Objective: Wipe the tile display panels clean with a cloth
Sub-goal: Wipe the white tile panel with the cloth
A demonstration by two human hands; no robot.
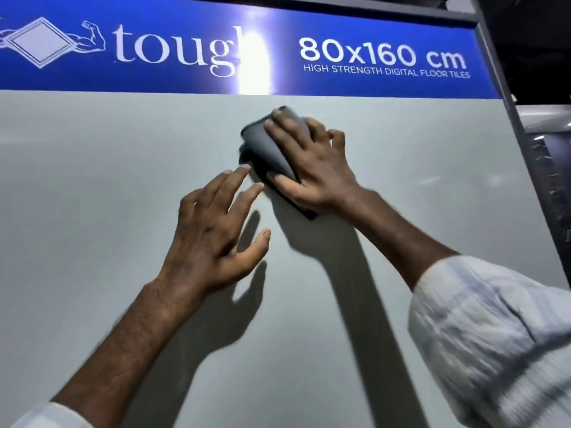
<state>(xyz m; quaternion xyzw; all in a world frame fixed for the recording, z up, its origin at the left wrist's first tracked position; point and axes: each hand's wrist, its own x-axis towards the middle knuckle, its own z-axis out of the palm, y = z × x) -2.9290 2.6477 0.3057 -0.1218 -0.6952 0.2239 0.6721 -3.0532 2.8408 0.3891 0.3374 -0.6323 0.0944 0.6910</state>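
The cloth (272, 149), dark and folded into a pad, is pressed flat against the upper middle of the pale panel (92, 196), just below the blue header (340, 26). It is folded, it would seem, so that a firm, even face is offered to the tile. It is held by the right hand (309, 162), whose fingers are spread over its top edge while the thumb is hooked round its lower edge; by this clasp the pad is kept from slipping as pressure is applied. The left hand (213, 230) is laid on the panel just beside the cloth, fingers straight and splayed, nothing being held; one fingertip lies at the cloth's lower corner, though actual touch cannot be told. It is probably set there to brace the body and steady the panel. Glare is thrown on the header above, and a dark frame (506, 112) is seen at the right edge.
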